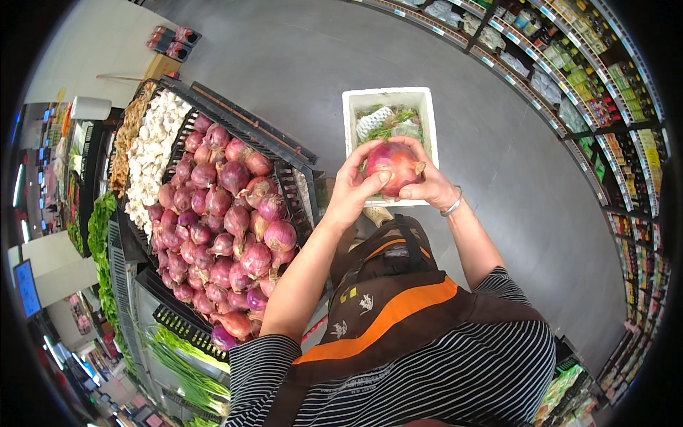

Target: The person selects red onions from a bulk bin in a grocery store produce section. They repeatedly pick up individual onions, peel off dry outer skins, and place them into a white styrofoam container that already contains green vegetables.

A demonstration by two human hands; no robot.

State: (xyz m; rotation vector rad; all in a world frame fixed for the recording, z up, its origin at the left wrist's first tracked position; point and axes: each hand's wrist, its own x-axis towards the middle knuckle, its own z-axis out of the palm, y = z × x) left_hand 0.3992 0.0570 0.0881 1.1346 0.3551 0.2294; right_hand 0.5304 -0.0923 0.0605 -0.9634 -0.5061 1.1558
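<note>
A large red onion is held between my two hands, its dry stem end toward the right. My left hand grips it from the left, thumb across the front. Around its right side curls my right hand, with a bracelet on that wrist. Below the hands a white foam box stands on the floor. It contains green leafy scraps and a white foam net sleeve; the hands hide its near part. To the left, many red onions are heaped on a display.
White garlic bulbs and ginger lie beyond the onions, behind black crate walls. Green onions and leafy greens sit lower left. Stocked shelves curve along the right. Grey floor lies between.
</note>
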